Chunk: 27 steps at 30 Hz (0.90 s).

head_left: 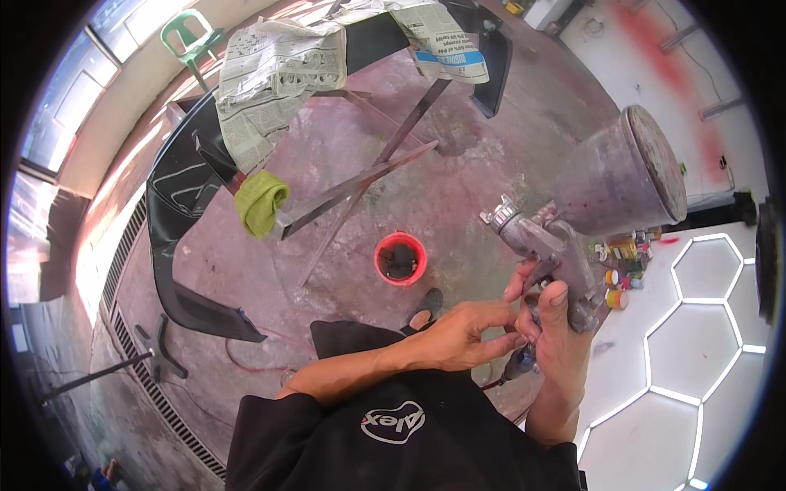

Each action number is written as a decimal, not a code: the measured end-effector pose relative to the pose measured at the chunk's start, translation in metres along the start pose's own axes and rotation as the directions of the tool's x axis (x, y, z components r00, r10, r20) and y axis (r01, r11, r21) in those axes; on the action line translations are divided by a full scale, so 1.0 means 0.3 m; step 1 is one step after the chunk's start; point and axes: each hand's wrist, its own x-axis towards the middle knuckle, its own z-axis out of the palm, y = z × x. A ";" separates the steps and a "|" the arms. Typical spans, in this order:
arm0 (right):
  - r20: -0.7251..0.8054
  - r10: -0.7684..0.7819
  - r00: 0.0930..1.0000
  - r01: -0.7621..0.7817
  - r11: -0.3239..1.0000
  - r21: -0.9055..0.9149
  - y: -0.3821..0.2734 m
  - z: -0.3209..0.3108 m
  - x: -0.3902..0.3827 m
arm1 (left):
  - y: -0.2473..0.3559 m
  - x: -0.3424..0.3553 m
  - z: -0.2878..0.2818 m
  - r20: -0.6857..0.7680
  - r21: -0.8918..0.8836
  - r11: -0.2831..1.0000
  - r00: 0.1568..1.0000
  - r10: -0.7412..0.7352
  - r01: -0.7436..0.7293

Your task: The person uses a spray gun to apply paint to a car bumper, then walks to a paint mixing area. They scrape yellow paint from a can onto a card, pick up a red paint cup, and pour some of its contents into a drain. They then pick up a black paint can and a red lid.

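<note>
Right hand wraps the gravity-feed spray gun, left hand bends fingers against it, pinch unclear, and the right-leaning cup could spill if that hold slips

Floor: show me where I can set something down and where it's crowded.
Bare floor: between the red bucket and spray gun in view; between black panel and crossed metal legs. Crowded: where those legs cross; among the bottles at right.

Gap between red bucket and metal stand; spray gun blocks right.
</note>
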 end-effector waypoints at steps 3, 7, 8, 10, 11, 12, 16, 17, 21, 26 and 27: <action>0.090 0.058 0.994 -0.058 0.998 -0.007 -0.061 -0.116 0.169 | -0.060 0.160 0.077 -0.152 0.005 1.000 0.988 0.021 -0.021; 0.150 0.074 0.986 -0.067 0.996 -0.053 -0.140 -0.202 0.373 | -0.097 0.371 0.118 -0.324 0.041 0.996 0.942 0.089 -0.080; 0.161 0.043 0.986 -0.029 0.995 -0.091 -0.149 -0.214 0.413 | -0.103 0.419 0.115 -0.345 0.039 0.995 0.933 0.103 -0.096; 0.194 0.004 0.981 0.024 0.989 -0.144 -0.166 -0.236 0.491 | -0.115 0.493 0.096 -0.381 0.033 0.992 0.916 0.128 -0.125; 0.216 -0.006 0.976 0.039 0.988 -0.150 -0.169 -0.237 0.528 | -0.122 0.514 0.076 -0.390 0.041 0.993 0.914 0.115 -0.108; 0.217 0.020 0.976 0.014 0.988 -0.154 -0.175 -0.232 0.562 | -0.128 0.530 0.053 -0.396 0.048 0.995 0.913 0.101 -0.090; 0.178 0.053 0.983 -0.027 0.989 -0.144 -0.098 -0.150 0.665 | -0.164 0.537 -0.061 -0.413 0.027 0.999 0.910 0.044 -0.037; 0.184 0.077 0.980 -0.046 0.986 -0.163 -0.076 -0.133 0.688 | -0.172 0.527 -0.093 -0.414 0.017 1.000 0.910 0.027 -0.022; 0.150 0.166 0.975 -0.155 0.985 -0.081 -0.007 -0.026 0.768 | -0.177 0.483 -0.242 -0.409 -0.018 0.997 0.909 -0.076 0.076; 0.136 0.178 0.974 -0.171 0.983 -0.063 0.091 0.079 0.899 | -0.214 0.485 -0.402 -0.427 -0.038 0.990 0.893 -0.141 0.138; 0.150 0.187 0.971 -0.176 0.981 -0.081 0.110 0.086 0.925 | -0.230 0.485 -0.421 -0.444 -0.035 0.988 0.884 -0.148 0.148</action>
